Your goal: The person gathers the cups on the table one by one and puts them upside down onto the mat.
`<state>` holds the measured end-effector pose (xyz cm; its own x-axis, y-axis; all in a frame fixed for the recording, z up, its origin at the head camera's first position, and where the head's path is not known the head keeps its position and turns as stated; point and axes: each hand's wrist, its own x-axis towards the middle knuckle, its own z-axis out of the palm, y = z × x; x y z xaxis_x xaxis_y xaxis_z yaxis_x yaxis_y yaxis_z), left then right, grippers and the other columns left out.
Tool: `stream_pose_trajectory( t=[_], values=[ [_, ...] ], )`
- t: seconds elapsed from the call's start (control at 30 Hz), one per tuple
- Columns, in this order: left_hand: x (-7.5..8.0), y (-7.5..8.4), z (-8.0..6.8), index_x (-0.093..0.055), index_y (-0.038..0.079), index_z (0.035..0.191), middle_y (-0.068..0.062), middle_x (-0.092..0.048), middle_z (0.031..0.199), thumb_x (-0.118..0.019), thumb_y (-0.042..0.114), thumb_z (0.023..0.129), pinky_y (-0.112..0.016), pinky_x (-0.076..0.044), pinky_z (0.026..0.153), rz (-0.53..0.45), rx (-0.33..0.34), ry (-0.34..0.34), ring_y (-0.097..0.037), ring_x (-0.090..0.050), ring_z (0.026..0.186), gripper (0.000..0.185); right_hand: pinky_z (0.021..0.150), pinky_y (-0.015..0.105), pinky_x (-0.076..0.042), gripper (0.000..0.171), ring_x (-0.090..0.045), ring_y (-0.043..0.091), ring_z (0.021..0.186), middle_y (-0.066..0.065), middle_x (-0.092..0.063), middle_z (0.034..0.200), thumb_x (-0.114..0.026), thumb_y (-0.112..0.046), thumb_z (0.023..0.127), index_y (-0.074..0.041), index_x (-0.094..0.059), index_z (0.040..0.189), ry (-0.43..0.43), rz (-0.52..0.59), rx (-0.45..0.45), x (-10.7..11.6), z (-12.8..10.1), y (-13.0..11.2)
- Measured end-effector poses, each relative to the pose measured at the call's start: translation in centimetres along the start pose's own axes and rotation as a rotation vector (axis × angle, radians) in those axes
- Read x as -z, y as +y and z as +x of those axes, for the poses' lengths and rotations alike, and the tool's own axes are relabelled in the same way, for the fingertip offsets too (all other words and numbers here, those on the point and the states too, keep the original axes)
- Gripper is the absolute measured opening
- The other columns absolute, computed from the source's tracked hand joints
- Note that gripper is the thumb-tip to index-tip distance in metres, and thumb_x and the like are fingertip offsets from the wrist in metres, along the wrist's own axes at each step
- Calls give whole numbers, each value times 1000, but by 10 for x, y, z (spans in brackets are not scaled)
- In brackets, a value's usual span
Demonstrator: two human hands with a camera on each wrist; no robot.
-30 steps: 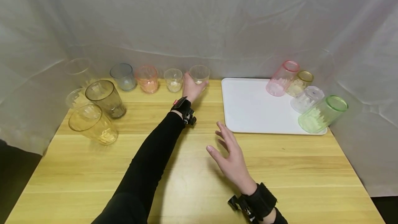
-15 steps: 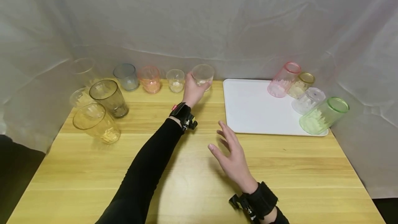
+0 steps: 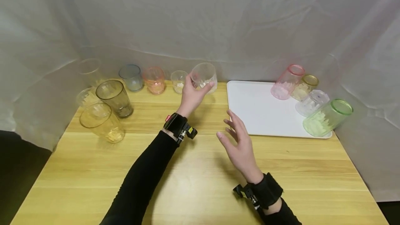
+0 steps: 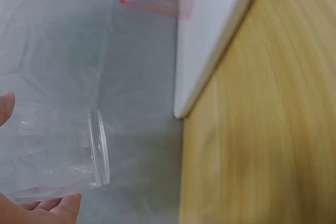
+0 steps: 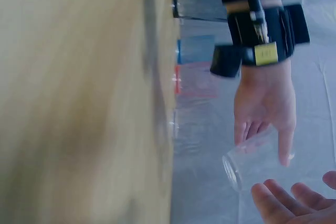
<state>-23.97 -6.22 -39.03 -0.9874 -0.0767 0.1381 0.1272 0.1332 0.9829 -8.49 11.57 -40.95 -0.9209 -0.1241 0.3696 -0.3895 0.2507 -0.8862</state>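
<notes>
A clear drinking glass is in my left hand, gripped around its side between thumb and fingers. The left wrist view shows the glass raised off the table, its thick base toward the wood. In the right wrist view the glass is slightly tilted, near the fingertips of my right hand. My right hand hovers over the table in front of the tray, fingers spread and holding nothing. A smaller clear glass stands just left of the held one, partly behind the left fingers.
A white tray lies at the back right, with pink, amber, clear and green glasses along its right side. Orange, blue-grey, smoky brown and yellow glasses stand left. A grey curtain hangs behind.
My left hand has lifted the clear glass from the back of the table and drawn it slightly nearer. My right hand has moved a little forward and right, still spread.
</notes>
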Motion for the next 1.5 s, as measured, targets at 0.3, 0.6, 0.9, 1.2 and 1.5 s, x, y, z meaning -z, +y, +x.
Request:
stream_pose_trajectory(
  t=[0.3, 0.6, 0.9, 1.2, 1.5],
  values=[
    [8, 18, -34, -36, 2, 153, -15, -47, 154, -78, 22, 95, -38, -41, 118, -252, 15, 0, -29, -45, 142, 74, 116, 45, -44, 67, -47, 31, 142, 6, -37, 164, -64, -6, 102, -9, -34, 162, 82, 75, 42, 4, 26, -7],
    [14, 27, -73, -40, 1, 150, -14, -52, 150, -68, 20, 101, -34, -41, 118, -554, 94, 9, -27, -50, 140, 60, 118, 46, -42, 64, -44, 31, 144, 2, -38, 163, -63, -6, 103, -10, -37, 161, 122, 148, 80, 1, 43, -13],
    [12, 30, -96, -52, -4, 137, -17, -57, 141, -66, 44, 101, -25, -49, 109, -841, 83, -85, -19, -60, 126, 62, 116, 47, -44, 66, -47, 30, 142, 2, -39, 162, -66, -6, 101, -7, -38, 160, 117, 161, 114, -11, 58, -21],
    [11, 27, -98, -67, 13, 108, -4, -68, 116, -75, 61, 89, -25, -52, 104, -922, 26, -121, -15, -65, 109, 51, 114, 46, -47, 68, -48, 27, 141, 5, -40, 162, -69, 1, 96, -8, -43, 158, 114, 179, 175, -18, 66, -27],
    [8, 25, -98, -69, 15, 103, -3, -70, 112, -74, 61, 88, -22, -55, 97, -927, 27, -145, -13, -66, 104, 49, 114, 42, -46, 70, -42, 27, 147, 13, -43, 159, -72, 11, 90, 0, -46, 154, 131, 151, 280, -22, 71, -28]
  ],
)
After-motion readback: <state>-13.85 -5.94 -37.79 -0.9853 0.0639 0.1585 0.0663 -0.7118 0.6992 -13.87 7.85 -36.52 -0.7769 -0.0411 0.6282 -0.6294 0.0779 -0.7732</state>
